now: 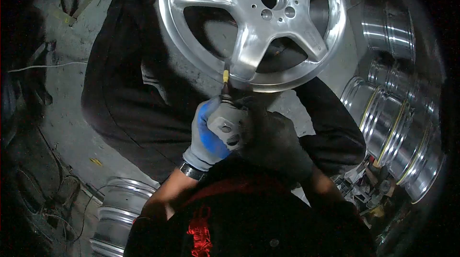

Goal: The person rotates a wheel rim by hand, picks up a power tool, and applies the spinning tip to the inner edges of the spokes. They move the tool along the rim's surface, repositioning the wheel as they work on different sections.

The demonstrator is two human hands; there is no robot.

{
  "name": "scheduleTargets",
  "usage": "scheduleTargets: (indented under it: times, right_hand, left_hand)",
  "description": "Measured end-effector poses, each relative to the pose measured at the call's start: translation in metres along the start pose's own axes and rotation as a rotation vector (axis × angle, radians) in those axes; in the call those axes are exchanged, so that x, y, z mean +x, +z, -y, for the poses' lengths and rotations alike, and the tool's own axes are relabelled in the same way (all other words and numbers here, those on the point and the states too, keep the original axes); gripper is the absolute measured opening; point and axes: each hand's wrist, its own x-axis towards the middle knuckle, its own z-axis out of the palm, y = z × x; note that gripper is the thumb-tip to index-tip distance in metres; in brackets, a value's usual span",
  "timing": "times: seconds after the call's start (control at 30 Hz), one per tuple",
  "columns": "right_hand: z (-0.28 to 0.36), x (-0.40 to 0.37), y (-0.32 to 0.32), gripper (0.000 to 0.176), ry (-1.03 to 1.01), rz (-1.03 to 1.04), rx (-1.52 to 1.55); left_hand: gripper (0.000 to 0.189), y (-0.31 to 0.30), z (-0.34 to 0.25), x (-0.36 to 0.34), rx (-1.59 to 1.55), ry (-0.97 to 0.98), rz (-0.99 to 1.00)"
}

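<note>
A silver alloy wheel [254, 41] with broad spokes and a round centre bore lies in front of me, its top edge outside the view. My left hand [203, 135], in a grey and blue glove, is closed around the body of a die grinder [226, 122]. The tool's narrow front end, marked by a yellow band, points forward and meets or overlaps the wheel at a spoke's outer end near the rim. My right hand [278, 142], in a dark grey glove, is closed against the tool's right side; shadow hides most of its fingers.
Several shiny wheel barrels [383, 118] are lined up on the right. Another barrel [115, 209] stands at lower left. Cables [57, 221] lie on the left-hand floor, and scrap pieces [369, 187] are piled at lower right. My dark-trousered legs [115, 89] flank the work.
</note>
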Motion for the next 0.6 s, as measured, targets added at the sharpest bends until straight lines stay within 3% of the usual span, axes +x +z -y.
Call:
scheduleTargets:
  times: [0.07, 0.2, 0.37, 0.5, 0.6]
  right_hand:
    - [-0.006, -0.002, 0.001, 0.073, 0.074, 0.077, 0.012]
    - [-0.01, -0.006, 0.009, 0.078, 0.039, 0.056, -0.013]
    - [-0.022, -0.012, 0.014, 0.085, 0.002, 0.007, 0.039]
    - [-0.016, -0.009, 0.005, 0.088, 0.074, 0.065, 0.099]
    - [-0.025, -0.014, 0.018, 0.087, 0.08, 0.053, 0.083]
  left_hand:
    - [0.056, 0.005, 0.004, 0.005, 0.083, 0.029, -0.136]
    - [0.056, 0.006, 0.001, -0.003, 0.085, 0.033, -0.069]
    - [0.056, -0.004, 0.006, 0.0, 0.277, 0.093, -0.143]
    - [0.057, -0.014, 0.009, 0.006, 0.251, 0.092, -0.207]
    - [0.058, -0.011, 0.006, 0.002, 0.202, 0.042, -0.118]
